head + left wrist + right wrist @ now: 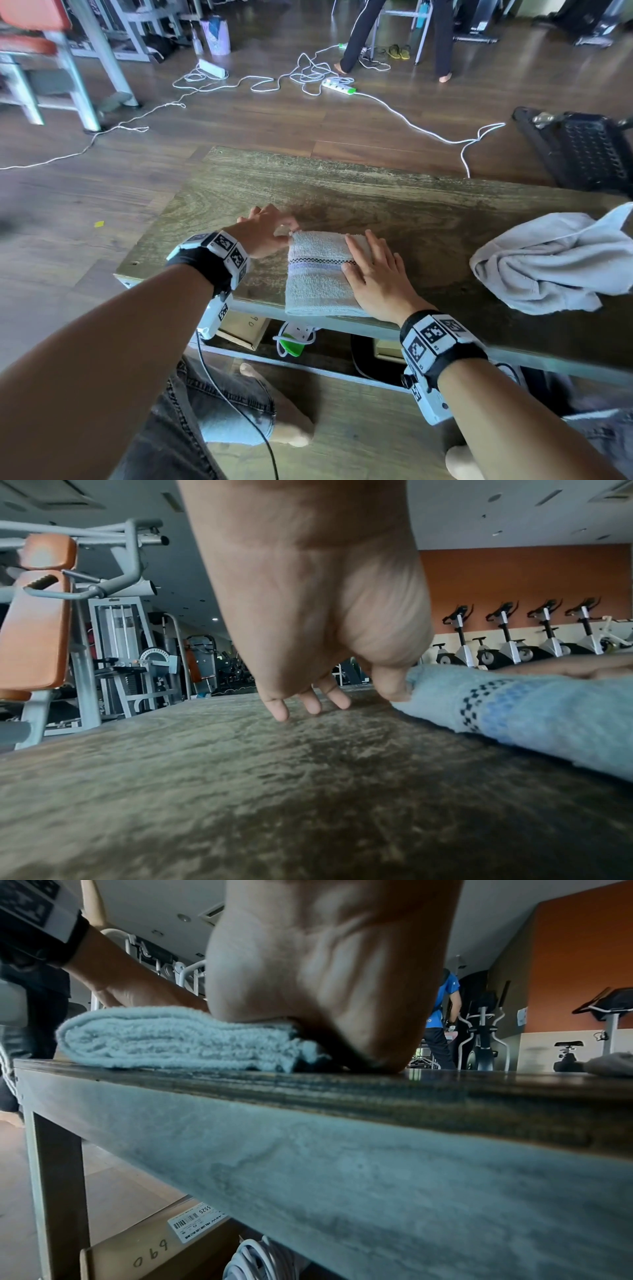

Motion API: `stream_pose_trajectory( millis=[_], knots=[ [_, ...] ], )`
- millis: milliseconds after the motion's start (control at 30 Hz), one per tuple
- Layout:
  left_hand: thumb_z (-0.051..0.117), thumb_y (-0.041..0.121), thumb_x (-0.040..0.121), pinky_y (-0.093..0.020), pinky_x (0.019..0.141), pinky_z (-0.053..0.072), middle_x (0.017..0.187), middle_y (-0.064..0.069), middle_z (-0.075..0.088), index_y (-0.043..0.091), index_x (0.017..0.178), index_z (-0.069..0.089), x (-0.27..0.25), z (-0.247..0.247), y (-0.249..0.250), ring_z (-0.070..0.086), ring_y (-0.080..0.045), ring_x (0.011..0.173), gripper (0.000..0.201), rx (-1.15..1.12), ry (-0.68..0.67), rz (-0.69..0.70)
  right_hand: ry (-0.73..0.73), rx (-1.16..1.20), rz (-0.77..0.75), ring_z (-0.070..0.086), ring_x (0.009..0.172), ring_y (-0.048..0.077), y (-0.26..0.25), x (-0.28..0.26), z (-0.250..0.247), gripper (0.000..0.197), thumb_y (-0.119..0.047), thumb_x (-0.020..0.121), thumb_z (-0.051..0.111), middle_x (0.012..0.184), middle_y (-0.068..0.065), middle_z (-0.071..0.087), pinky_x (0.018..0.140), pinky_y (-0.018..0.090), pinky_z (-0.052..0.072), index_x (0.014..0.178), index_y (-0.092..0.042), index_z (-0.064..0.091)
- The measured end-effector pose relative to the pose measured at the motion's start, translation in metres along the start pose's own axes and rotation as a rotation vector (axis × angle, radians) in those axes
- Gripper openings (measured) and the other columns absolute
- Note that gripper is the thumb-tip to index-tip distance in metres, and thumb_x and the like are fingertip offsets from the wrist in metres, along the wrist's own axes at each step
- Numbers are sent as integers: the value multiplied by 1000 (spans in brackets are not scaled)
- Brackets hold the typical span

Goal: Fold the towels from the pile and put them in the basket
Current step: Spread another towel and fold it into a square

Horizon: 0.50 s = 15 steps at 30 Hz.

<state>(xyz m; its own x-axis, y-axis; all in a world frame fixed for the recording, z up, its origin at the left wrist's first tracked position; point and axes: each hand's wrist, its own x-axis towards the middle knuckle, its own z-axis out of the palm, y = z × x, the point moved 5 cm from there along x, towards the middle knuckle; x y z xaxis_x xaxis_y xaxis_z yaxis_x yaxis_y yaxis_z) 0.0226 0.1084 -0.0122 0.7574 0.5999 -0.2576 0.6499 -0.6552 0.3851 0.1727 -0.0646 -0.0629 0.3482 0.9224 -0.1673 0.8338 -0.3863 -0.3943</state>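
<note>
A folded pale towel with a dark checked stripe lies near the front edge of the wooden table. My right hand presses flat on its right half, fingers straight; in the right wrist view the palm sits on the stacked layers of the towel. My left hand pinches the towel's far left corner; in the left wrist view the thumb meets the towel while the other fingers hang toward the tabletop. A crumpled pile of towels lies at the table's right. The black basket stands on the floor beyond.
White cables and a power strip trail over the floor behind the table. A gym machine stands far left and another person's legs at the back. A cardboard box and a coiled cable lie under the table.
</note>
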Motion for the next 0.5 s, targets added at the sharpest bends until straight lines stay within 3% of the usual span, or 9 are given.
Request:
stream_pose_trajectory(
  millis=[133,267,400,500],
  knots=[
    [52,34,99,-62,115,22,142,-10,37,28,131,50,-3,-1,0,23,-37,142,33,-6,-108,-72,-9,0,-6,-15,154,21,0,0,0,57,-54,104,20,166,-7,-18,123,45,-8,156,-48,-3],
    [44,17,103,-44,117,23,149,-15,44,14,138,51,-4,-3,12,46,-28,134,36,-70,-171,-39,-25,-2,1,-17,153,20,1,1,1,58,-56,103,20,166,-8,-20,123,45,-10,155,-49,-5],
    [44,27,104,-45,116,23,147,-11,48,15,136,55,-9,-8,19,45,-26,135,36,-85,-177,-56,-34,-5,1,-18,153,20,1,1,1,57,-56,103,19,165,-8,-21,123,44,-10,155,-50,-5],
    [49,25,102,-32,100,31,143,-10,53,12,129,61,-8,-8,18,51,-24,130,32,-139,-150,-64,-33,-4,-1,-17,153,20,1,1,1,57,-56,103,19,165,-9,-21,123,44,-10,154,-50,-5]
  ],
)
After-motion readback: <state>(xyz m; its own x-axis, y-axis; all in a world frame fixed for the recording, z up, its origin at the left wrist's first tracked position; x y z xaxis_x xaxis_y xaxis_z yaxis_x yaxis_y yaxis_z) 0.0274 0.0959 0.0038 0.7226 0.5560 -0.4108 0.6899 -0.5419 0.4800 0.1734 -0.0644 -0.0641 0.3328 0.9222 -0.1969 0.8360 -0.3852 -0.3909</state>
